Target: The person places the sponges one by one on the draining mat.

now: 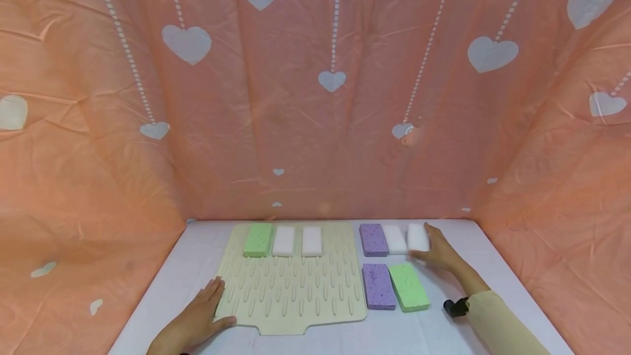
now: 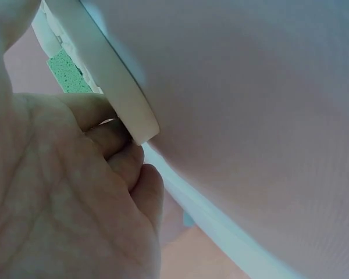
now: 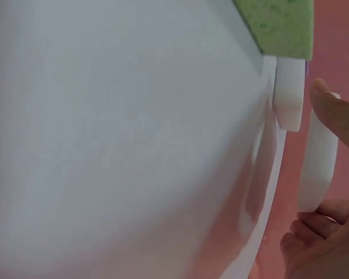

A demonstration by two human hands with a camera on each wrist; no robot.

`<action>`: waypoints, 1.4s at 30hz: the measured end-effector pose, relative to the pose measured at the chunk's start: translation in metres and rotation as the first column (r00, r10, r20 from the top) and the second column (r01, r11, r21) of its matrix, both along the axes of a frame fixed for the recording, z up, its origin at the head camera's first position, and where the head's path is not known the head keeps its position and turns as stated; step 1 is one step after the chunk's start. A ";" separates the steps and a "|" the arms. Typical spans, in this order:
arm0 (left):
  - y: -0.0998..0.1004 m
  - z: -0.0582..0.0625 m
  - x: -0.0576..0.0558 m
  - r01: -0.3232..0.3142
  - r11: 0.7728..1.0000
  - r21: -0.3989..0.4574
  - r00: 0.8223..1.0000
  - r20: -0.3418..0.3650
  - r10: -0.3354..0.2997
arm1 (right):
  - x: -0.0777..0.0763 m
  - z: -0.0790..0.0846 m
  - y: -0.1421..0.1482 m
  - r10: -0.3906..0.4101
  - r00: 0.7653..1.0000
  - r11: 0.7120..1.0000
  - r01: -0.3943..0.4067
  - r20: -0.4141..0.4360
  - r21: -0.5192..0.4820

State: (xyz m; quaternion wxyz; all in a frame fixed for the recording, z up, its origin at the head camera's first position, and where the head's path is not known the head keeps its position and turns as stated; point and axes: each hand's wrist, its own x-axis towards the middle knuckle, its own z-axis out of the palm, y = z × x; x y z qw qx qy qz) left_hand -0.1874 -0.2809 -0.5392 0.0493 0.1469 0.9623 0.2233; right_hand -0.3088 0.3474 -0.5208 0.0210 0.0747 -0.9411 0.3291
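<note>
My right hand [image 1: 441, 251] pinches a white sponge [image 1: 418, 237] between thumb and fingers at the back right. In the right wrist view this white sponge [image 3: 319, 165] stands apart from the other white sponge [image 3: 289, 96]. My left hand [image 1: 199, 311] rests at the left edge of a cream ridged drying mat [image 1: 291, 289], its fingers touching the rim. In the left wrist view the fingers [image 2: 125, 163] lie against the mat's edge [image 2: 125, 96]. Along the mat's back sit a green sponge [image 1: 258, 240] and two white sponges, left [image 1: 284, 241] and right [image 1: 311, 241].
Right of the mat, a purple sponge [image 1: 373, 240] lies beside a white sponge [image 1: 395, 240]. In front of them are another purple sponge [image 1: 378, 286] and a green sponge [image 1: 409, 287]. An orange curtain with hearts [image 1: 305, 125] surrounds the white table [image 1: 335, 338].
</note>
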 end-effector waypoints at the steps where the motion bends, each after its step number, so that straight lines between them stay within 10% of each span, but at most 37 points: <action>1: -0.001 -0.002 0.000 -0.003 1.000 0.021 1.000 0.003 0.003 | 0.000 0.000 -0.002 0.003 1.000 1.000 -0.003 -0.007 -0.006; 23: 0.001 0.003 -0.001 0.001 1.000 -0.016 0.999 0.046 0.000 | 0.000 0.010 -0.042 0.056 0.997 0.995 -0.060 -0.047 -0.080; 35: -0.012 -0.020 -0.004 0.022 0.990 0.139 1.000 0.018 -0.024 | -0.003 0.017 -0.069 0.098 0.991 0.992 -0.104 -0.091 -0.073; 42: -0.008 -0.015 -0.004 0.017 0.992 0.122 1.000 0.016 -0.019 | -0.006 0.017 -0.084 0.144 0.977 0.987 -0.154 -0.157 -0.054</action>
